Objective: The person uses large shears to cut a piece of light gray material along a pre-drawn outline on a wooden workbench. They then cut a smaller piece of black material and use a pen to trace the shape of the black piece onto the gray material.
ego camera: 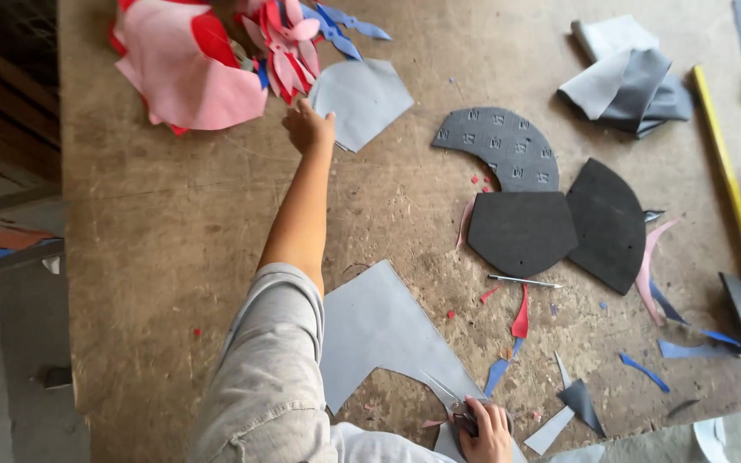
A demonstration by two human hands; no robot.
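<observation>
Your left hand [308, 127], fingers curled, touches the small grey piece [362, 99] while your right hand [484, 426] grips scissors [449, 400]; keep blades down on the worktop [173, 223].

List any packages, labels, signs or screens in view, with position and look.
None in view. 
Closest thing: dark grey curved foam piece, upper centre of the workbench, stamped with a repeating pattern of small marks. 
Left hand reaches a light grey cut sheet.
</observation>
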